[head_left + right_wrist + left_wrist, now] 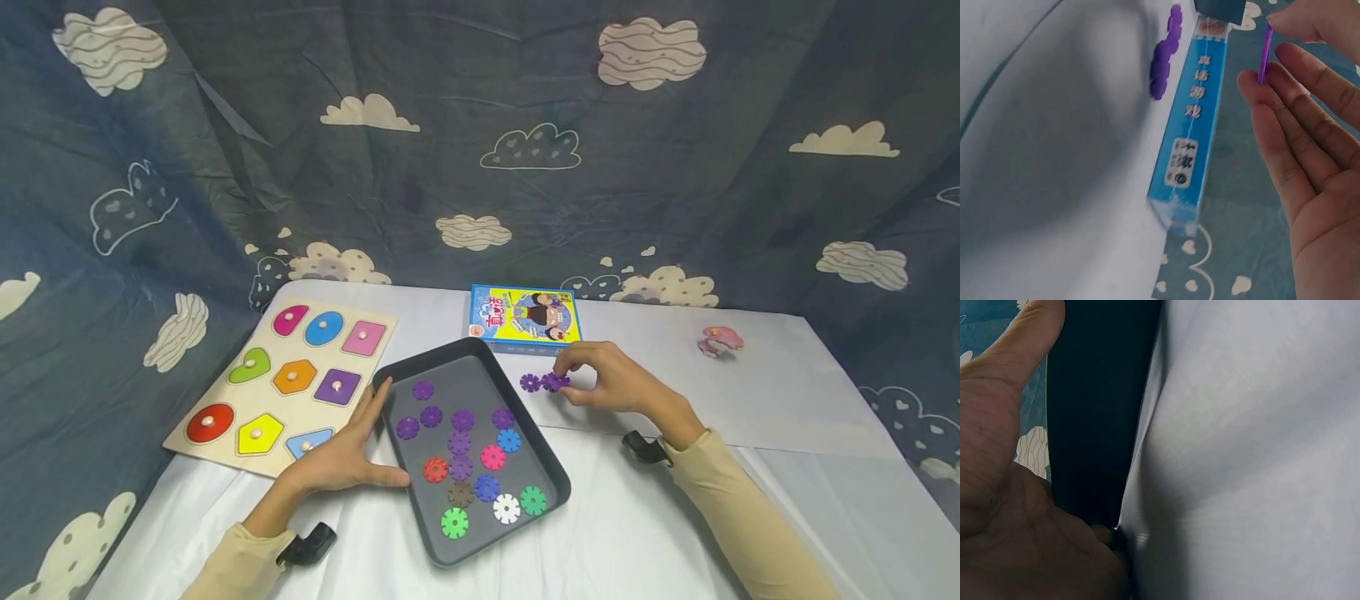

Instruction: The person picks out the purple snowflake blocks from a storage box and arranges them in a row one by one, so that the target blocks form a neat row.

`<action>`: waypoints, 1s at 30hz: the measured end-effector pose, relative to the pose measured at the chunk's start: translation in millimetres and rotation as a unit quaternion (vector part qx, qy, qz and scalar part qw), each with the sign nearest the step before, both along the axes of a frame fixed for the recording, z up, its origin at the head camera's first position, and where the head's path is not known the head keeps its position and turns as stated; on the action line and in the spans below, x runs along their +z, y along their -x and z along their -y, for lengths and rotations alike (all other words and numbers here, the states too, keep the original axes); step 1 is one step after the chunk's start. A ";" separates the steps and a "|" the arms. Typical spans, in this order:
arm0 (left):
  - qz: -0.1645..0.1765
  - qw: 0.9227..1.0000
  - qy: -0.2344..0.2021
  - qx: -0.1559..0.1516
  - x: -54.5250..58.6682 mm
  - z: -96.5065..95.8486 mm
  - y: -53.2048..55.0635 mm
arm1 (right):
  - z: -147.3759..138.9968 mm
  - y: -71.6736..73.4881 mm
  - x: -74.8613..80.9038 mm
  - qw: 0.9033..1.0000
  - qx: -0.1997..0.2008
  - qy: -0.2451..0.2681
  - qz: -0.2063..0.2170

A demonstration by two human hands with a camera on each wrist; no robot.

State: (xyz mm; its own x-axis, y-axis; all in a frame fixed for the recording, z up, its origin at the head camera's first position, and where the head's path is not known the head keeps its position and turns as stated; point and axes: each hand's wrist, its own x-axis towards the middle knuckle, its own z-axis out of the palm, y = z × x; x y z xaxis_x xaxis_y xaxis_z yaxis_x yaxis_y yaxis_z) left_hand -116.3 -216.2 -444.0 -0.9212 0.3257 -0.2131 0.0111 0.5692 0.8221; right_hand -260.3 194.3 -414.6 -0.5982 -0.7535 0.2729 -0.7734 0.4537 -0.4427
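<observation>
Pinching a purple disc (1265,55) between thumb and fingertips of the right hand (615,382) — a narrow grip, with the disc seen edge-on from the right wrist. Held up off the white cloth (630,508), to the right of the dark tray (468,375) and near the blue-and-yellow box (525,317). Lying on the cloth at the near side of that box, a short row of purple discs (530,382), partly covered by the right fingers in the head view.

Spread wide at the tray's left side, the left hand (337,452), with fingers along the far part of the rim and thumb touching the nearer part.

Scattered inside the tray, more discs — purple ones (423,390) mostly toward the far end; red (435,469), pink (492,457), brown (461,493), blue (508,440), white (506,508) and green ones (533,500) mostly nearer.

To the left, a wooden board (296,350) of nine knobbed shapes; far right, a small pink toy (722,341). Hanging behind, a dark curtain (450,75) printed with clouds.
</observation>
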 end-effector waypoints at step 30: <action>-0.002 1.000 -0.002 0.000 0.1 0.0 0.4 | -19.0 10.5 -21.5 0.990 -0.114 -0.044 0.074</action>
State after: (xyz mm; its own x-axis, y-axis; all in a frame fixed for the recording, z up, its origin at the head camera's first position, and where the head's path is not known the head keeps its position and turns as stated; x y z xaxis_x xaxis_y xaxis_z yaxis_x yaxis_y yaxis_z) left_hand -116.7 -216.2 -443.9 -0.9224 0.3260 -0.2074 0.0145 0.5655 0.8246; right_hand -270.8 213.3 -436.1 -0.7839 -0.6113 0.1088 -0.5758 0.6503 -0.4956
